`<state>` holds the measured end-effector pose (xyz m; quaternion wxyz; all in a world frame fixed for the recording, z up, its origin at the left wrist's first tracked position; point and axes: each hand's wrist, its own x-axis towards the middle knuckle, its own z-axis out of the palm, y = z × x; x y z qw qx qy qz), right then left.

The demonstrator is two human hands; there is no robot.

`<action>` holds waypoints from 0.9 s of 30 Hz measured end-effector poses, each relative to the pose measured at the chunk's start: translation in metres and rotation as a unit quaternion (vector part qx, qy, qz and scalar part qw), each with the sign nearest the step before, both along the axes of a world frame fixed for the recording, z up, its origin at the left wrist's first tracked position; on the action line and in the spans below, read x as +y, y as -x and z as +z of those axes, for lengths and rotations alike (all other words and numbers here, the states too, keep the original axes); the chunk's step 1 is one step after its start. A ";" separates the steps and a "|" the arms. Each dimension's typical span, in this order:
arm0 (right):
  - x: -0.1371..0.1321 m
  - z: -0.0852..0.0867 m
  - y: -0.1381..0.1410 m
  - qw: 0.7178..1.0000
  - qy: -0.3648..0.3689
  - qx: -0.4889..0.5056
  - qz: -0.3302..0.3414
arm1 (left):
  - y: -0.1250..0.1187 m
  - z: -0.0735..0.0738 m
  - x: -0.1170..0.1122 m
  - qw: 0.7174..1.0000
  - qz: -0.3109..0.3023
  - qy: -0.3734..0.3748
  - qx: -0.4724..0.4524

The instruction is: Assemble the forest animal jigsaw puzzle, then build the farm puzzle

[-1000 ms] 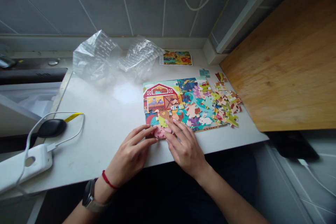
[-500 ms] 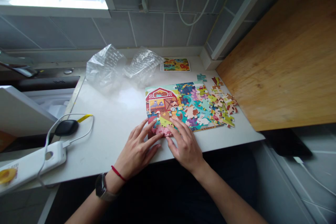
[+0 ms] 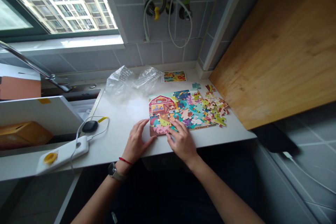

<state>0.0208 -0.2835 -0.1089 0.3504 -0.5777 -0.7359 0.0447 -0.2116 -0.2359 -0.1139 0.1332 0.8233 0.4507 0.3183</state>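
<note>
A colourful farm jigsaw puzzle [image 3: 178, 110] with a red barn lies on the white counter [image 3: 118, 133]. My left hand [image 3: 136, 141] rests flat on the counter, fingers spread, touching the puzzle's left front corner. My right hand [image 3: 181, 140] lies open with fingertips pressing on the puzzle's front edge pieces. A heap of loose puzzle pieces [image 3: 215, 106] sits just right of the puzzle. A single teal piece [image 3: 196, 85] lies behind it. A small reference picture card [image 3: 174, 76] lies at the back by the wall.
Crumpled clear plastic bags [image 3: 133, 82] lie behind the puzzle. A white power strip [image 3: 63, 152] with cable and a black oval object [image 3: 89, 126] sit at the left. A wooden panel [image 3: 275, 52] rises on the right. A sink and tap [image 3: 52, 77] are at far left.
The camera has tilted up and pulled back, showing the window and wall pipes. Both hands stay at the puzzle's front left edge; the left fingers have slid slightly left.
</note>
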 end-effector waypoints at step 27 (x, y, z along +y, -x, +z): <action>-0.026 0.012 -0.182 0.995 -0.019 -0.021 -0.099 | -0.005 -0.002 0.000 1.000 -0.002 -0.017 0.023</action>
